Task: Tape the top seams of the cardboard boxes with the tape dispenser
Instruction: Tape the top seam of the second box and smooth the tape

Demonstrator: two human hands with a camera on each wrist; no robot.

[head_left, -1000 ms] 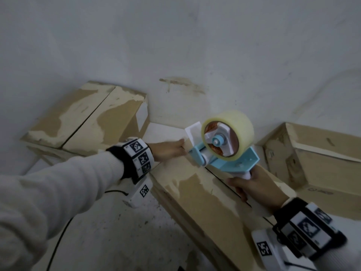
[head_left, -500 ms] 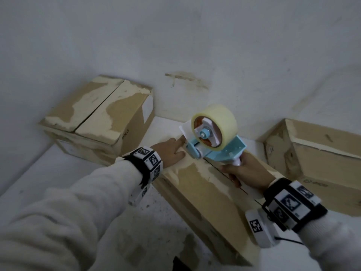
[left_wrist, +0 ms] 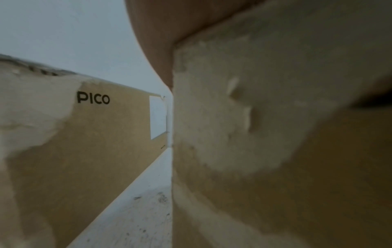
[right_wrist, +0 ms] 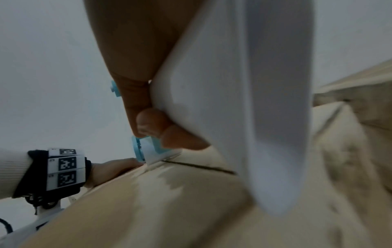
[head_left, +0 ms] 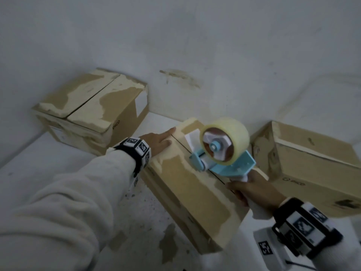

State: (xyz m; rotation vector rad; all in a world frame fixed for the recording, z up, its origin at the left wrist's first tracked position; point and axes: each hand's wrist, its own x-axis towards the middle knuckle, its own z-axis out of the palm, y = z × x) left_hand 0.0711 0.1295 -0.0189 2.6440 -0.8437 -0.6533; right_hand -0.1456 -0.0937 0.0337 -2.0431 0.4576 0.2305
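A long cardboard box lies in front of me with a dark seam running along its top. My right hand grips the white handle of a light blue tape dispenser with a pale tape roll, its front end down on the seam. My left hand lies flat with straight fingers on the box's far left top edge. In the left wrist view the box side fills the right half, under the palm.
A second box marked PICO stands at the back left against the white wall. A third box sits at the right. The white floor is stained in front.
The dispenser and my right hand have come back along the seam toward me. My left hand has flattened on the box's far end. The view has tilted down and pulled back.
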